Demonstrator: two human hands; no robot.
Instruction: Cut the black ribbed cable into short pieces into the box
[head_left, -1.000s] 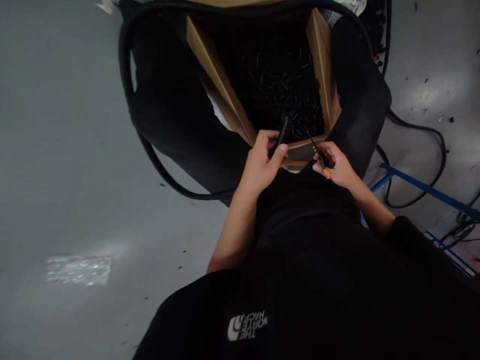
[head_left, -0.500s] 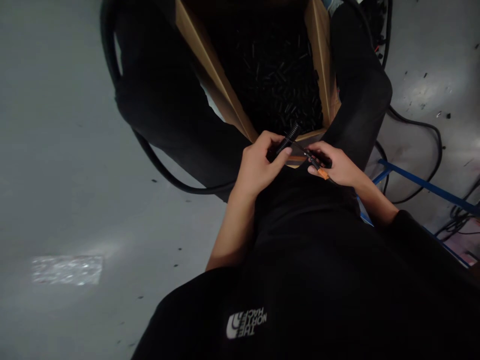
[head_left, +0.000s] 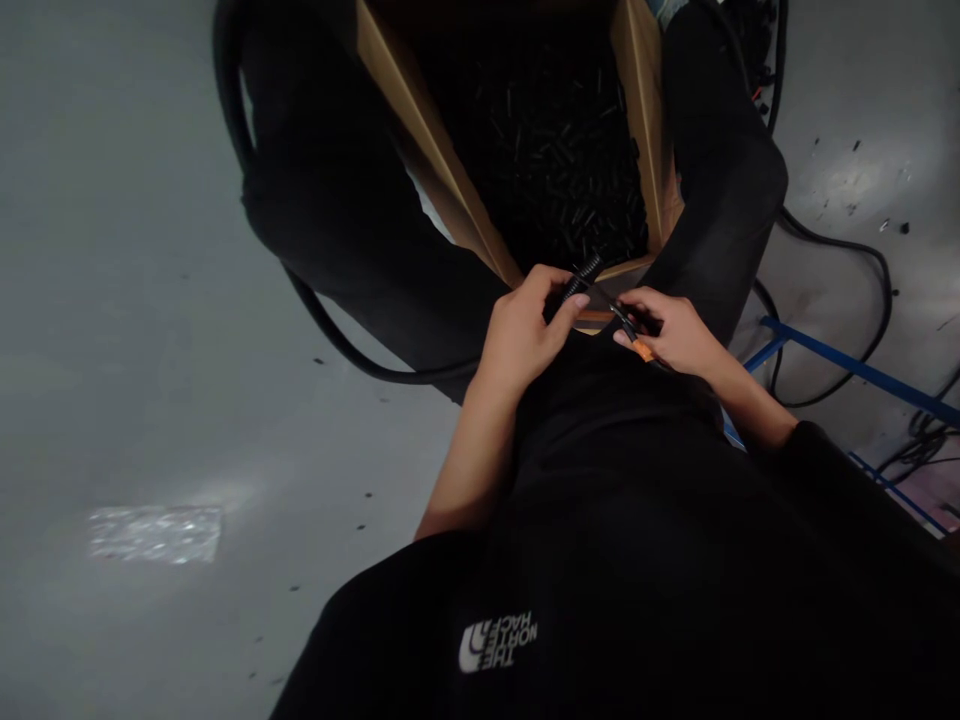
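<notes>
Between the thumb and fingers of my left hand [head_left: 529,325] is a ribbed black corrugated tube [head_left: 589,270], its short end pointing up and away over the near edge of a cardboard box [head_left: 480,235]. My right hand [head_left: 675,330] is closed around the dark handles of scissors [head_left: 624,318] with an orange patch [head_left: 643,349]. The thin blades reach left to the tube and seem to cross it just beyond my left fingertips. Dim light hides whether they bite into it. Many short black tube pieces [head_left: 562,150] lie in the box.
My black-clad legs flank the box. A long black hose [head_left: 330,345] loops past the left leg to my left forearm. At right are a blue metal frame [head_left: 862,370] and black cables [head_left: 877,260]. A shiny clear plastic piece [head_left: 156,534] and scattered black bits lie on the grey floor.
The whole view has shifted slightly, so things sit a little further right. The scissor blades now lie across the tube nearer its ribbed end. Both hands keep their holds.
</notes>
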